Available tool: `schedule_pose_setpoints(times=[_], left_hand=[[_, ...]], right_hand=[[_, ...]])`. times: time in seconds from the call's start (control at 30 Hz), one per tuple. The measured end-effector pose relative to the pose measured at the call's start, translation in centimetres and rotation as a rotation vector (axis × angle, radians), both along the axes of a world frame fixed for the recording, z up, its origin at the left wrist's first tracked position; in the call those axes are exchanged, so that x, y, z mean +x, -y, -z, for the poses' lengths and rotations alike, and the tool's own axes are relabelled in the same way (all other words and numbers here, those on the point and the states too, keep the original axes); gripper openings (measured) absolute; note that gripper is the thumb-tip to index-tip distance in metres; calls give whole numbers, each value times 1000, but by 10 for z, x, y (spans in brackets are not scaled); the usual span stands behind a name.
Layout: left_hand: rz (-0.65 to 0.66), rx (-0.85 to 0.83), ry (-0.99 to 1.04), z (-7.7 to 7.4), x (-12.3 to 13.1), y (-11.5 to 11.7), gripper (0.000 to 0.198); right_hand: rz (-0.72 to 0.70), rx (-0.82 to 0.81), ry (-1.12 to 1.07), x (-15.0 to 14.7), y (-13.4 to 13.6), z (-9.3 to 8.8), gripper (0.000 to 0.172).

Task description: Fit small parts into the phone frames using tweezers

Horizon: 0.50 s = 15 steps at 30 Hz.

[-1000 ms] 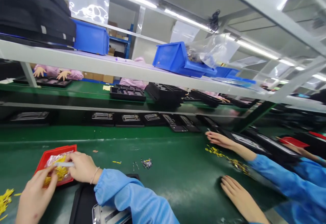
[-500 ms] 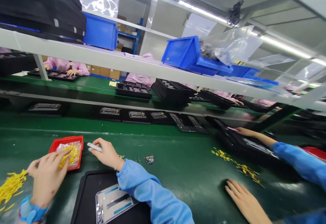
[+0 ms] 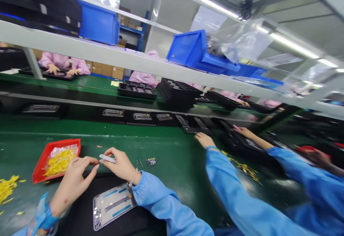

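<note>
My left hand (image 3: pixel 77 178) is raised over the black pad (image 3: pixel 150 216), thumb and forefinger pinched together; what they hold, if anything, is too small to make out. Close by, my right hand (image 3: pixel 119 164) grips a short pale flat stick (image 3: pixel 107 158), its end almost at the left fingertips. Beneath both hands, a silver phone frame (image 3: pixel 109 201) with blue strips lies on the pad, its far right corner partly behind my right wrist. To the left stands a red tray (image 3: pixel 39 166) containing small yellow strips (image 3: pixel 60 160) on clear plastic.
Loose yellow strips (image 3: pixel 8 187) lie at far left. Small metal parts (image 3: pixel 151 162) sit right of my hands. A co-worker's hand (image 3: pixel 205 141) reaches over the bench at right, near more yellow strips (image 3: pixel 243 168). Black trays with frames (image 3: pixel 141 117) line the back, below a shelf (image 3: pixel 150 61).
My left hand has left the yellow strips in the red tray and moved right, to the stick's end. The co-worker's nearer hand has reached forward to the back row.
</note>
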<state>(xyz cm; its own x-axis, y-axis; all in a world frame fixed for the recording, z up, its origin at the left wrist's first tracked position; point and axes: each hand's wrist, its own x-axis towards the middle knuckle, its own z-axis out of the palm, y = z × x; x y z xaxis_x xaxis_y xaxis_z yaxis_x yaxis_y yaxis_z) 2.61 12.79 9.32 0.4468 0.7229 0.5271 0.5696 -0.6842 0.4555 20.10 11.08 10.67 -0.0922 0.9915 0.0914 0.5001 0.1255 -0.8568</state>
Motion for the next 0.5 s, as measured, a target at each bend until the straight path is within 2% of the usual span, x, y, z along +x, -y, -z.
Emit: schedule_pose_setpoints(times=[0.17, 0.3, 0.5], left_hand=[[100, -15, 33, 7, 12, -3, 41], [164, -64, 32, 11, 22, 3, 42], [186, -98, -42, 7, 26, 19, 34]], right_hand=[[51, -27, 18, 11, 13, 1, 13], [80, -45, -29, 20, 25, 2, 12], [59, -195, -232, 46, 48, 5, 19]])
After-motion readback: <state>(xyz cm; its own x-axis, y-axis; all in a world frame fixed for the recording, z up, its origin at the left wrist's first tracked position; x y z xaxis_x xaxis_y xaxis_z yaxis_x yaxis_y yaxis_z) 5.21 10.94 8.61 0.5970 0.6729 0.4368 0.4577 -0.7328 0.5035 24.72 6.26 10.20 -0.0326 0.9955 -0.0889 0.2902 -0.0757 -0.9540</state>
